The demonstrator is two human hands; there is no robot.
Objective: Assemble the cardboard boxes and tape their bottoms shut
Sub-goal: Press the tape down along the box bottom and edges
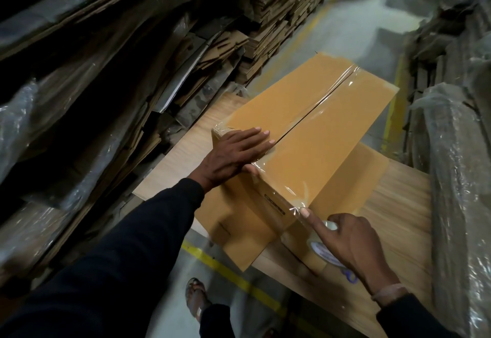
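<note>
Wood table [398, 205], plastic-wrapped flat cardboard stacks [87, 93] both sides, yellow floor line [228, 271], sandalled foot [196, 295].

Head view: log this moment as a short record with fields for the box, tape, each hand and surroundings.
box: cardboard box upside down on wooden table, bottom flaps closed
tape: clear strip along centre seam and along the near edge
left hand: flat on box, pressing near edge
right hand: grips tape roll, index finger at box corner
surroundings: flat cardboard stacks left, yellow floor line
</note>
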